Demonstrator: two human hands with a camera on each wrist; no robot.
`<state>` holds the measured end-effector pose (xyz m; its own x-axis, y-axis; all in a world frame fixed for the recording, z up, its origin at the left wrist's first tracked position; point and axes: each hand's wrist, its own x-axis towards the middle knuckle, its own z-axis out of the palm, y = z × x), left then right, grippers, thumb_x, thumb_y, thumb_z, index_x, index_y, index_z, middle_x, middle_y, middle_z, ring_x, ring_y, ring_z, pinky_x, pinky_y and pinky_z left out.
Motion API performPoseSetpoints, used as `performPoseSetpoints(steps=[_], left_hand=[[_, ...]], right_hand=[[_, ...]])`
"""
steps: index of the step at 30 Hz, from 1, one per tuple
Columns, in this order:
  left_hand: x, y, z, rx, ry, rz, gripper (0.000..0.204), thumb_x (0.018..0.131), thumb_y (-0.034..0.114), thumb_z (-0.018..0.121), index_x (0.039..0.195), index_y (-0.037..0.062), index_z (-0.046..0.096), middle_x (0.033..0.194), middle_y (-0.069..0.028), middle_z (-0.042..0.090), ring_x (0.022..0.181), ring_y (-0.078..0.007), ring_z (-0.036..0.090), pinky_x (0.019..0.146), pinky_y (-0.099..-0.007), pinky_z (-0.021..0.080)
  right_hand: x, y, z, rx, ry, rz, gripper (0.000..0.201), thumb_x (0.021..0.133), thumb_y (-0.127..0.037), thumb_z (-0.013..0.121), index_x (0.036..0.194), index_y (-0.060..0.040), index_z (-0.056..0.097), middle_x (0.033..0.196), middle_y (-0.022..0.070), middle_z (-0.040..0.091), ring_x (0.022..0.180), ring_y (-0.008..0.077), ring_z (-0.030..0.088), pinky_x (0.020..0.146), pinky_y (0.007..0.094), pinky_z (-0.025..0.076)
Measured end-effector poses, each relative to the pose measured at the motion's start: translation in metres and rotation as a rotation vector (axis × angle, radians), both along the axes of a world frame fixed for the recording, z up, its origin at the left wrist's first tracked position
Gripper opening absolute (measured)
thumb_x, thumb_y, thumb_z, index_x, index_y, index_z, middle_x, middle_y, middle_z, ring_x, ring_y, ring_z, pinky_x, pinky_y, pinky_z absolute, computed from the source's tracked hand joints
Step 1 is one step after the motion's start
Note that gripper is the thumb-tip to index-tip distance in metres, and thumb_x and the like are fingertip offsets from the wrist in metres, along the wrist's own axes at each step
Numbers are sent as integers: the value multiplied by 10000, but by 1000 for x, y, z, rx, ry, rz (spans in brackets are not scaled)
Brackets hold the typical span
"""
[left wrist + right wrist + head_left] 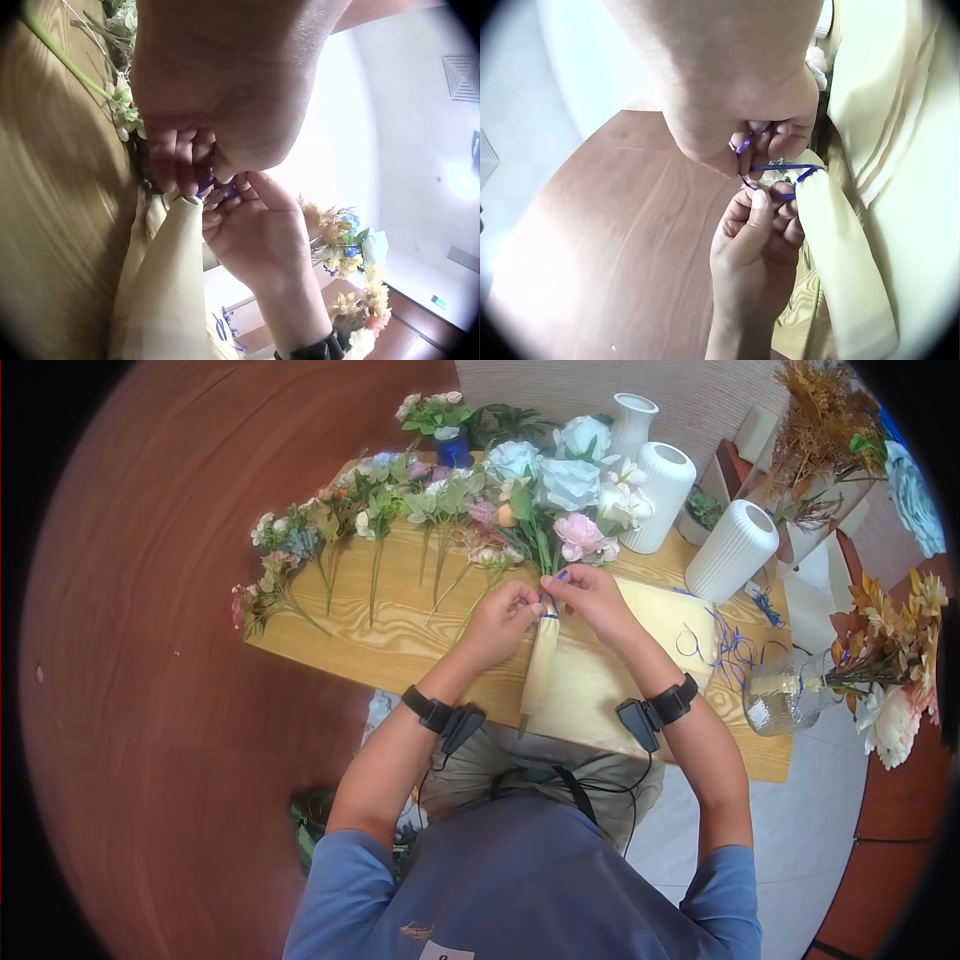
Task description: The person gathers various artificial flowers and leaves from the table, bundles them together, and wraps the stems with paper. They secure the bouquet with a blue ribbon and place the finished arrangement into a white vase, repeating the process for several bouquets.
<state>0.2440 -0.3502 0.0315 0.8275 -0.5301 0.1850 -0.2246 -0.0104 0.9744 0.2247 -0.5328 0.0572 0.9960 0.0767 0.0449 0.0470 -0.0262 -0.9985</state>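
A bouquet of pale blue roses (570, 484) and a pink peony (577, 536) lies on the table, its stems wrapped in cream paper (541, 665). Purple ribbon (787, 167) circles the neck of the wrap. My left hand (503, 622) pinches one part of the ribbon between thumb and curled fingers, left of the neck. Across from it my right hand (597, 603) pinches another part of the ribbon. In the right wrist view both hands nearly meet beside the paper (847, 262), the ribbon running between them.
Loose flower stems (374, 575) lie along the table's left. White ribbed vases (662, 495) stand at the back right. Cream paper sheets (590, 695) lie under my right forearm. Loose purple ribbon (735, 650) and a glass vase (775, 705) are on the right.
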Motion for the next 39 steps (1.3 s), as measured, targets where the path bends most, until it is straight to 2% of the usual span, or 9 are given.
performPoseSetpoints(steps=[6, 9, 12, 17, 19, 28, 30, 33, 39], left_hand=[[-2, 2, -3, 35, -97, 19, 43, 927, 26, 551, 947, -1, 525, 825, -3, 565, 737, -54, 531, 664, -199, 455], [-2, 2, -1, 46, -128, 21, 40, 923, 28, 556, 940, 4, 528, 814, -4, 562, 725, -54, 526, 654, -201, 450], [-4, 3, 3, 109, -185, 30, 39, 914, 30, 565, 921, 9, 533, 795, -9, 561, 706, -59, 524, 643, -209, 446], [-6, -1, 10, 134, -277, 41, 49, 887, 23, 588, 890, 8, 541, 808, -39, 566, 720, -105, 541, 650, -237, 448], [-5, -4, 13, 133, -660, 63, 58, 864, 8, 600, 885, 1, 546, 841, -60, 564, 768, -148, 548, 667, -257, 451], [-10, -3, 13, 92, -351, 92, 64, 853, -3, 606, 892, -4, 555, 859, -74, 569, 750, -166, 556, 671, -258, 458], [-8, -2, 11, 103, -378, 106, 68, 852, -2, 606, 904, -6, 563, 859, -81, 580, 747, -170, 573, 667, -263, 466], [-6, -3, 11, 136, -498, 141, 89, 850, 3, 608, 934, -9, 579, 851, -97, 603, 747, -181, 604, 655, -278, 482], [-6, -3, 12, 195, -647, 200, 100, 843, 24, 627, 935, -10, 613, 823, -115, 627, 717, -200, 623, 626, -294, 494]], right_hand=[[-2, 0, 14, 203, 202, -69, 558, 924, -546, 508, 850, -16, 666, 716, 18, 588, 607, 94, 518, 558, 232, 440], [-1, -1, 14, 136, 155, -36, 637, 924, -591, 460, 905, 10, 668, 761, 46, 593, 641, 116, 539, 576, 248, 468], [-1, -4, 15, -80, 58, 74, 667, 930, -591, 445, 952, 38, 667, 775, 52, 594, 661, 114, 544, 573, 252, 468], [4, -7, 20, -68, 128, 132, 613, 965, -528, 421, 1033, 27, 671, 906, 61, 640, 794, 125, 566, 645, 266, 476], [6, -8, 21, -59, 136, 133, 607, 967, -523, 419, 1039, 24, 674, 901, 65, 645, 793, 124, 570, 640, 263, 473], [3, 0, 26, -134, -21, 125, 596, 952, -523, 454, 942, 27, 683, 758, 49, 629, 675, 114, 528, 628, 252, 437], [3, -4, 31, -218, 1, 203, 528, 965, -445, 479, 1039, 42, 668, 904, 88, 661, 803, 133, 592, 677, 258, 472], [0, -8, 41, -270, -36, 308, 386, 933, -323, 577, 1066, 28, 663, 929, 93, 664, 829, 138, 602, 715, 268, 485], [5, -10, 22, -336, -172, 226, 247, 877, -66, 615, 1099, 40, 642, 939, 94, 669, 864, 144, 611, 785, 277, 493]])
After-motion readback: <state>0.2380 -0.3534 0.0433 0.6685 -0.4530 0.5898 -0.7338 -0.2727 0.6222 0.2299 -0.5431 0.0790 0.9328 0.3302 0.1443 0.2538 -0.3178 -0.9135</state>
